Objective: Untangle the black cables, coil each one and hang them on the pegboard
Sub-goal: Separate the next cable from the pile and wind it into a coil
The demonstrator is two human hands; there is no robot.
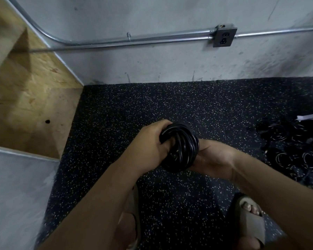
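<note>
A coiled black cable (182,147) is held between both hands above the speckled floor. My left hand (152,141) grips the coil's left side, fingers curled over its top and into its middle. My right hand (213,159) cups the coil from the right and below, its fingers hidden behind the loops. Several more black cables (294,150) lie in loose coils on the floor at the right. No pegboard is in view.
A grey concrete wall (170,60) with a metal conduit (134,39), a small hook (128,36) and an outlet box (224,36) stands ahead. A wooden OSB box (29,98) is at left. My sandalled feet (251,222) stand on the black rubber floor (152,109).
</note>
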